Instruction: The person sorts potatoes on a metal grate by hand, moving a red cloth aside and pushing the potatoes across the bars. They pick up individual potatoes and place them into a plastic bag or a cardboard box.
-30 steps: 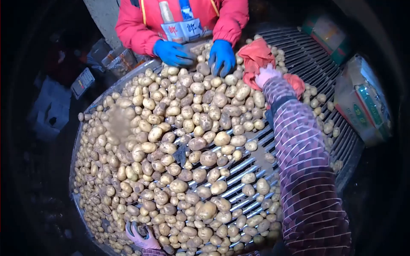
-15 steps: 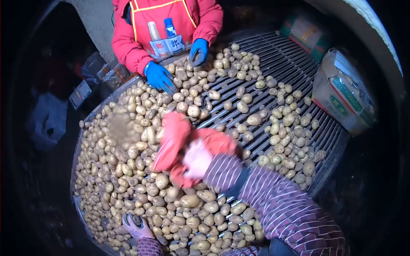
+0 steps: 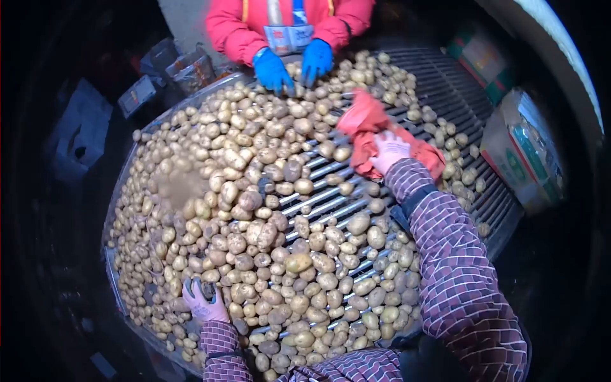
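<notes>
My left hand [image 3: 207, 304], in a pale pink glove, is at the lower left among the potatoes [image 3: 254, 235]. Its thumb and fingers curl around a small dark lump [image 3: 208, 290]. Farther off to the right, my right hand [image 3: 391, 153], gloved alike, grips a crumpled red cloth [image 3: 366, 121]. That cloth is bunched over the slatted metal grate [image 3: 331, 197] and the potatoes beside it, and its folds partly hide my fingers.
Across the grate, a person in a red jacket [image 3: 232, 32] has both blue-gloved hands [image 3: 272, 70] on potatoes. A printed carton [image 3: 519, 149] stands at the right rim, another box [image 3: 477, 57] behind it. White and grey boxes [image 3: 83, 127] lie beyond the left edge.
My right hand has carried the red cloth away and to the right, uncovering potatoes and bars in the middle. My left hand still holds the dark lump. The co-worker's hands have come closer together.
</notes>
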`<state>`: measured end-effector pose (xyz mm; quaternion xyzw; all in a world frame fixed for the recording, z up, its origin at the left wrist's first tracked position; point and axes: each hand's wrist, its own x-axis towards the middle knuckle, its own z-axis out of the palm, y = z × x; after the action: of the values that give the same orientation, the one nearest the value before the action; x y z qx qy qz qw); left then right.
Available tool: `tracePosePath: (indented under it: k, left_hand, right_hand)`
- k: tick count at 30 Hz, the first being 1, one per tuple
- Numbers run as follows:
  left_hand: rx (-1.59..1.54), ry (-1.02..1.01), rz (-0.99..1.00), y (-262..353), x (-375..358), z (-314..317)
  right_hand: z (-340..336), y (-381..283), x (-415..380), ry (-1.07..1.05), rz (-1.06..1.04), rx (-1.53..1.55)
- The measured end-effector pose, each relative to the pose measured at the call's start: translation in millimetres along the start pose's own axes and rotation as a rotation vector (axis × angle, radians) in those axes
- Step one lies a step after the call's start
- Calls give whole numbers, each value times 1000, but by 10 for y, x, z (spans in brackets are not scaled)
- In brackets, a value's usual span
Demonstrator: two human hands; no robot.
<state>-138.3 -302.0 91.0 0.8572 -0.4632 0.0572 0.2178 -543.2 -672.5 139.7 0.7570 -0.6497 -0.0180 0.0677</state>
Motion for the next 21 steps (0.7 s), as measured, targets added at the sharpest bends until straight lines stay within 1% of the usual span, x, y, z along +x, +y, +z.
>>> tracePosePath:
  k: [2, 4, 5, 6, 7, 8, 9, 10, 12, 13, 14, 16, 17, 18, 20, 21]
  left_hand:
    - [9, -10, 21, -58, 8, 10]
    - [-7, 24, 32, -60, 6, 7]
    - [5, 18, 29, -40, 12, -17]
    - [-8, 10, 26, -30, 30, -38]
    - [0, 22, 30, -36, 22, -26]
    - [10, 36, 34, -61, 17, 2]
    - [-3, 34, 44, -96, 23, 27]
    - [-24, 0, 10, -2, 61, -62]
    - [-17, -28, -24, -11, 62, -59]
    - [-11, -36, -16, -33, 36, -60]
    - [-7, -34, -6, -44, 60, -49]
    - [-9, -41, 9, -36, 63, -60]
    - [-12, -40, 17, -36, 78, -64]
    - [-17, -37, 23, -43, 92, -67]
    - [-11, -41, 26, -59, 86, -68]
    - [-8, -41, 25, -68, 65, -66]
  right_hand:
    - [-114, -170, 118, -121, 41, 129]
    - [-202, -717, -43, 42, -262, 322]
    - [-254, -1117, -165, 181, -443, 435]
    - [-428, -1528, -355, 275, -625, 415]
    - [-548, -1932, -430, 29, -750, 445]
    - [-352, -2319, -579, 276, -839, 342]
    - [-286, -2662, -495, 211, -838, 324]
    - [-242, -2968, -425, 141, -836, 310]
    - [-168, -3406, -117, 82, -746, 463]
    - [-274, -3556, 16, 22, -753, 391]
    - [-402, -3693, 130, -96, -711, 333]
    - [-463, -3873, 284, -103, -685, 259]
    - [-482, -3892, 404, -150, -704, 259]
    - [-470, -3925, 515, -139, -686, 260]
    - [-468, -4018, 711, -324, -693, 285]
    - [-451, -3999, 663, -368, -693, 244]
